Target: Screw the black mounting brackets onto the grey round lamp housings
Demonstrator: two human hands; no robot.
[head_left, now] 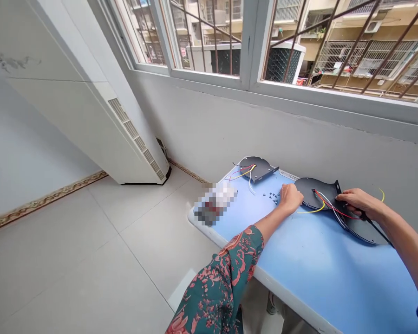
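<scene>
A smooth blue table (316,260) stands on pale tiles (73,278) by a barred window (249,46), bearing a flat, rounded dark plate (304,189) with loose wires (323,202) and, farther left, a similar plate (264,170) near scattered screws (276,201). The left hand (291,197) curls at the first plate's rim, its grip hidden; the right hand (364,203) closes round a dark cord (378,229) at that plate's lip. Pixelation obscures a bundle (214,204).

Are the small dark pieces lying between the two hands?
No, the small dark pieces lie on the blue tabletop to the left of the left hand.
</scene>
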